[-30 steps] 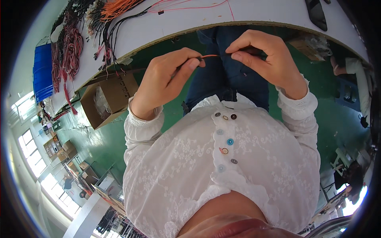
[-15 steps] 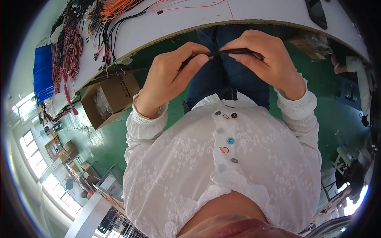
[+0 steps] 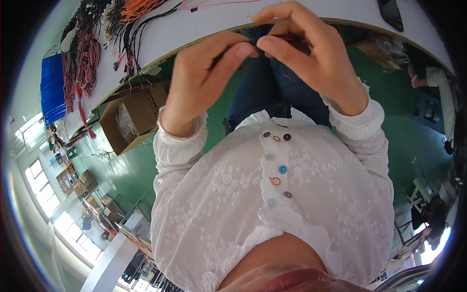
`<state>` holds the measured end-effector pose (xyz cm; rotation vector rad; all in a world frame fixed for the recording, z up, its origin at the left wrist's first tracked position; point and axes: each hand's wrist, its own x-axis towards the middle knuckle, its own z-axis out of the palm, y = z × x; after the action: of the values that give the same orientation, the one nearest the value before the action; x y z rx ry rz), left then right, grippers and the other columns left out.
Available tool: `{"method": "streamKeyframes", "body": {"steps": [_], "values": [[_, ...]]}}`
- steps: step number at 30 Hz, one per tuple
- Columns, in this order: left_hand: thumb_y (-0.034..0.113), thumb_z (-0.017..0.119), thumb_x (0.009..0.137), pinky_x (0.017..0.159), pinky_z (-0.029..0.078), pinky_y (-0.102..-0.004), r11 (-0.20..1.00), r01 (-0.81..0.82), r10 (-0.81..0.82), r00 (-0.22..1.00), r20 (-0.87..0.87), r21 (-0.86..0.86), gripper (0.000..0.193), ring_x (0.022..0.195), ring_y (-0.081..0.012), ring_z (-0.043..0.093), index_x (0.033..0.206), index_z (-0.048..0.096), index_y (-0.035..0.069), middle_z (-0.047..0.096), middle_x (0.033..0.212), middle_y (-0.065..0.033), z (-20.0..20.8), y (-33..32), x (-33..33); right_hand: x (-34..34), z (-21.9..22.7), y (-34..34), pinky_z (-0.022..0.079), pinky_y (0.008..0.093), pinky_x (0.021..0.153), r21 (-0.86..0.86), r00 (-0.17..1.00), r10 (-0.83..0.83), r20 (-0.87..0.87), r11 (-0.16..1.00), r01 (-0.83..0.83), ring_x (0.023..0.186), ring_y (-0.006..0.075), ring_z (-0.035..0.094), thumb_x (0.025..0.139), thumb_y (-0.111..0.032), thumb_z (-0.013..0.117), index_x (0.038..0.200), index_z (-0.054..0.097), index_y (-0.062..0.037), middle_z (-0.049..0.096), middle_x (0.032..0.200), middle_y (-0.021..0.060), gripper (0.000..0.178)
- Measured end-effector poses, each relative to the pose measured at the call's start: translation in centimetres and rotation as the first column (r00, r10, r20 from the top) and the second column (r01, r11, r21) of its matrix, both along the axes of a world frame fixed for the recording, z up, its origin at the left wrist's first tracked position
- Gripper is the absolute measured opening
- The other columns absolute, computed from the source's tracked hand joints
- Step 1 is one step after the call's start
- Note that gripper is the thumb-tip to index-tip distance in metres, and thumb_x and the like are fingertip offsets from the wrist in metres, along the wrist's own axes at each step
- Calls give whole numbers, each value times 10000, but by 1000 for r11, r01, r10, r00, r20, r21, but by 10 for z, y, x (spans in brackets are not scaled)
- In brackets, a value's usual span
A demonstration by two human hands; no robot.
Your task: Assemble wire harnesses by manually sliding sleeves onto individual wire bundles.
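My left hand (image 3: 206,75) and my right hand (image 3: 314,61) meet fingertip to fingertip just in front of the table edge, above my lap. A thin black cable (image 3: 294,37) runs between them, mostly covered by the fingers. Thumb and forefinger of my left hand pinch one part of it. On the other side, my right thumb presses close to the left fingertips, while the right forefinger is raised and bent over the table edge. The exact grip behind the right fingers is hidden.
Bundles of red-and-black wires (image 3: 87,63) and orange wires (image 3: 141,9) lie on the white table (image 3: 214,22) at the far left. A dark phone-like object (image 3: 390,14) rests at the far right. Open cardboard box (image 3: 141,114) stands on the floor at left, another box (image 3: 374,54) under the table.
Both hands have moved up toward the table edge and closer together. The right forefinger has lifted, and less of the black cable shows between the hands.
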<state>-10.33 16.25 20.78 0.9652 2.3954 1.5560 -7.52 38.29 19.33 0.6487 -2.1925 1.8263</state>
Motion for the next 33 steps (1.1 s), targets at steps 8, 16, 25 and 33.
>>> {"method": "streamKeyframes", "body": {"steps": [8, 16, 25, 33], "values": [[81, 609, 1010, 694, 493, -238, 997, -14, 14, 1000, 4, -69, 137, 743, -116, 618, 1027, 694, -26, 710, 862, -63, 2, -8, 2, -23, 2, -6, 419, 232, 557, -105, 929, 164, -331, 972, -209, 626, 96, 562, 953, -79, 702, 978, 662, -4, 673, 822, 63, 89], [362, 535, 1059, 558, 308, -235, 776, -478, 503, 863, 54, 411, 396, 617, -56, 411, 1091, 651, -15, 636, 776, -14, 16, -77, 28, -2, -64, 53, 500, 244, 674, -47, 931, -82, 357, 993, 105, 728, 115, 620, 1079, -312, 481, 1006, 687, -9, 697, 905, 70, 374], [323, 455, 1105, 481, 188, -268, 383, -458, 173, 889, 425, 802, 282, 552, -78, 211, 937, 502, 102, 290, 654, 50, 16, -171, 73, 39, -129, -32, 512, 360, 1025, -679, 614, 430, 662, 690, 249, 1191, 252, 643, 1111, -291, 413, 1402, 525, -18, 631, 1321, 172, 414], [291, 593, 1039, 823, 497, -327, 166, -984, 968, 176, 180, 66, 450, 940, -197, 603, 1350, 515, -23, 629, 1077, -127, -91, -217, 136, 38, -88, -37, 582, 310, 847, -485, 773, 247, 584, 870, 89, 961, 207, 730, 1112, -291, 409, 1167, 597, -35, 740, 1036, 122, 323]]}}
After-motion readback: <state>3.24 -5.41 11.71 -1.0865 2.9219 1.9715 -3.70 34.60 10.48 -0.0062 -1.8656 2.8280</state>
